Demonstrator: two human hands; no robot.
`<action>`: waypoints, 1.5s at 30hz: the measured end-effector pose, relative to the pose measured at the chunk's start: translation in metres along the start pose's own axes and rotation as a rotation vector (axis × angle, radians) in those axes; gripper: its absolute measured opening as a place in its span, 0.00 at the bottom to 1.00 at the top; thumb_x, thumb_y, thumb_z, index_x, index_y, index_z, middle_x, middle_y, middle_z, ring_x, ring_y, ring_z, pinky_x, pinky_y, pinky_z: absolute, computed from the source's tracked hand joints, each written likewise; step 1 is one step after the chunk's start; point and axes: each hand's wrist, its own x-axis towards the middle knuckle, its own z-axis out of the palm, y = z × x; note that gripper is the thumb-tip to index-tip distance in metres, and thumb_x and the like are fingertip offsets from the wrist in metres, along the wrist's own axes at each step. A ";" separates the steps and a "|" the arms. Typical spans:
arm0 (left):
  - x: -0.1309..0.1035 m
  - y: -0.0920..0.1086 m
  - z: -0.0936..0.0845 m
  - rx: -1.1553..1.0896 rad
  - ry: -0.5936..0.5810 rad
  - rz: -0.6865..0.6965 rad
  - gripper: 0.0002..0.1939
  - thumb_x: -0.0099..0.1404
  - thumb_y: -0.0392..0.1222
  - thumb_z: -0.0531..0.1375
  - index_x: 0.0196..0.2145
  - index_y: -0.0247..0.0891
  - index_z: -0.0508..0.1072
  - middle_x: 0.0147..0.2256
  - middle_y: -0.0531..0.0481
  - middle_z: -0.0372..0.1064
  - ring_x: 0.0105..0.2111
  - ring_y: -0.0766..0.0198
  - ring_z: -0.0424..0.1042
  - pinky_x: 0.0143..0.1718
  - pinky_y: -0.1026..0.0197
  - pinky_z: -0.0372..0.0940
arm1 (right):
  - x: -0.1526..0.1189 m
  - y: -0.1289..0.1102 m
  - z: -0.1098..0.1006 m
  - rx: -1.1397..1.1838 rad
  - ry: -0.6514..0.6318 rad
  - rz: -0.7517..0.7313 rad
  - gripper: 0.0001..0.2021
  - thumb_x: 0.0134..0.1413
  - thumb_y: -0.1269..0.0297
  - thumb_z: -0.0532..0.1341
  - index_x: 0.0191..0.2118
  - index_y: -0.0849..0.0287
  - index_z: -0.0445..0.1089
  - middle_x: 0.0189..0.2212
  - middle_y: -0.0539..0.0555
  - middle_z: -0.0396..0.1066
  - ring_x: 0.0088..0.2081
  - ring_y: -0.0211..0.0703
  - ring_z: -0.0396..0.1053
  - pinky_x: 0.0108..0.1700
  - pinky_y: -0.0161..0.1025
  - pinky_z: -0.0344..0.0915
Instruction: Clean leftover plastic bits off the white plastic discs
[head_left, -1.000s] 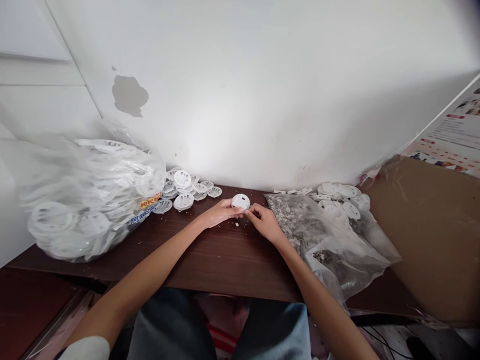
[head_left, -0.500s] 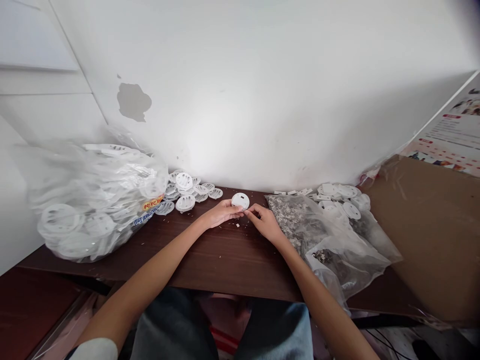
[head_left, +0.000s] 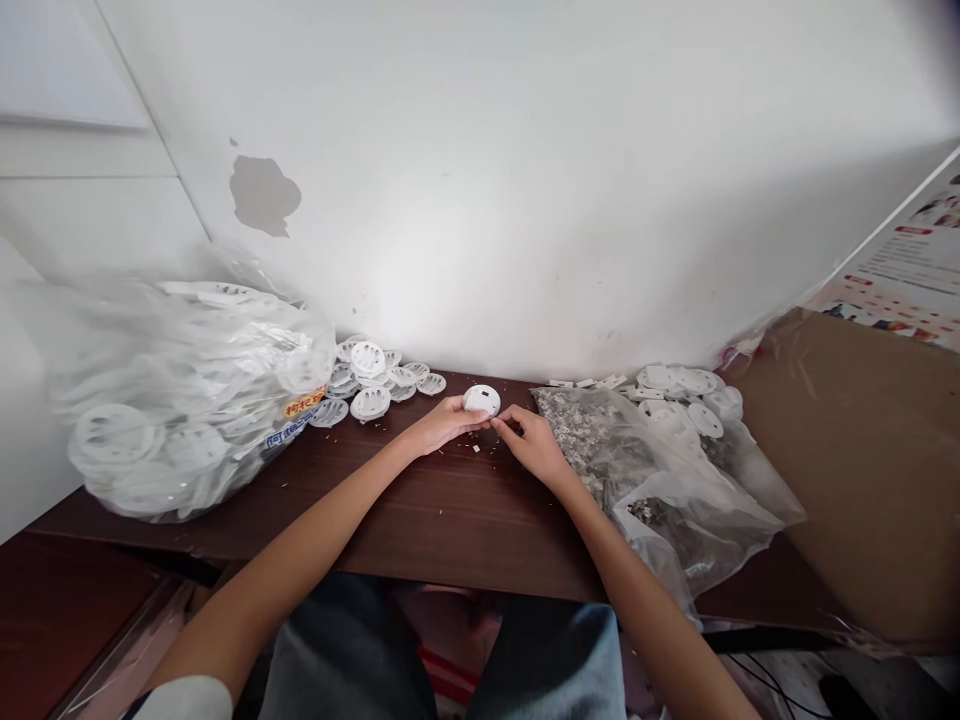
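Observation:
A round white disc (head_left: 481,400) with a small dark rectangular slot is held up over the middle of the brown table (head_left: 450,520). My left hand (head_left: 446,424) grips it from the left, thumb on its lower front. At the disc's lower right edge is my right hand (head_left: 526,438), its thumb and forefinger pinched together; anything between them is too small to make out. A small white piece (head_left: 476,449) and white crumbs lie on the wood below. Loose slotted white discs (head_left: 370,403) are piled to the left of my hands.
A large clear bag of white discs (head_left: 187,430) fills the left side. On the right, a clear bag of small metallic parts (head_left: 585,430) lies before more white discs (head_left: 686,383). Brown cardboard (head_left: 870,470) stands at far right; a white wall (head_left: 480,200) rises behind.
The camera view has shifted very slightly. Both hands stay nearly in place around the disc, with the right fingertips a touch farther right.

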 end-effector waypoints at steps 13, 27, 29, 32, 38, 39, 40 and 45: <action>0.001 -0.005 -0.002 0.189 0.003 0.089 0.28 0.54 0.46 0.79 0.51 0.35 0.81 0.50 0.41 0.80 0.49 0.54 0.77 0.54 0.53 0.67 | 0.001 0.001 -0.003 -0.097 -0.001 -0.079 0.10 0.72 0.58 0.60 0.39 0.53 0.76 0.37 0.53 0.79 0.39 0.48 0.72 0.44 0.43 0.65; 0.000 -0.003 0.000 0.136 0.009 0.070 0.27 0.56 0.45 0.78 0.51 0.34 0.81 0.49 0.39 0.81 0.50 0.53 0.78 0.58 0.50 0.66 | -0.002 0.006 -0.006 -0.243 -0.005 -0.160 0.10 0.75 0.59 0.58 0.42 0.54 0.75 0.37 0.56 0.76 0.42 0.51 0.69 0.46 0.45 0.64; 0.000 -0.003 0.000 0.149 -0.002 0.073 0.27 0.56 0.46 0.78 0.51 0.34 0.82 0.50 0.39 0.81 0.50 0.53 0.78 0.58 0.50 0.67 | -0.002 0.006 -0.005 -0.242 -0.005 -0.159 0.10 0.75 0.59 0.58 0.42 0.53 0.75 0.37 0.56 0.77 0.42 0.51 0.69 0.46 0.45 0.65; 0.000 -0.003 0.000 0.172 -0.018 0.082 0.26 0.57 0.47 0.78 0.51 0.34 0.82 0.50 0.39 0.81 0.51 0.52 0.78 0.58 0.50 0.67 | -0.002 0.006 -0.005 -0.235 -0.001 -0.157 0.10 0.75 0.59 0.58 0.43 0.53 0.75 0.38 0.56 0.77 0.42 0.51 0.69 0.46 0.46 0.65; 0.000 -0.005 0.000 0.180 -0.028 0.105 0.25 0.57 0.47 0.78 0.50 0.35 0.82 0.49 0.40 0.82 0.50 0.52 0.79 0.58 0.49 0.68 | -0.002 0.006 -0.005 -0.229 -0.007 -0.160 0.11 0.75 0.58 0.57 0.43 0.53 0.75 0.38 0.56 0.77 0.43 0.52 0.70 0.47 0.47 0.66; 0.001 -0.005 0.000 0.179 -0.028 0.105 0.25 0.56 0.47 0.78 0.50 0.35 0.82 0.49 0.40 0.82 0.50 0.52 0.79 0.58 0.49 0.68 | -0.002 0.006 -0.005 -0.234 -0.006 -0.161 0.11 0.75 0.58 0.57 0.43 0.53 0.75 0.38 0.57 0.77 0.43 0.52 0.70 0.47 0.47 0.66; 0.001 -0.005 0.000 0.177 -0.025 0.105 0.25 0.56 0.47 0.78 0.49 0.35 0.82 0.48 0.40 0.82 0.49 0.52 0.79 0.58 0.49 0.69 | -0.002 0.005 -0.005 -0.241 -0.006 -0.164 0.11 0.75 0.58 0.57 0.43 0.53 0.75 0.38 0.57 0.77 0.43 0.52 0.70 0.47 0.47 0.66; -0.001 0.000 0.003 0.118 -0.015 0.072 0.24 0.59 0.50 0.77 0.48 0.33 0.83 0.47 0.39 0.82 0.48 0.53 0.80 0.57 0.50 0.69 | -0.003 0.001 -0.005 -0.274 -0.014 -0.177 0.10 0.76 0.59 0.57 0.44 0.53 0.75 0.38 0.57 0.76 0.43 0.53 0.70 0.47 0.47 0.66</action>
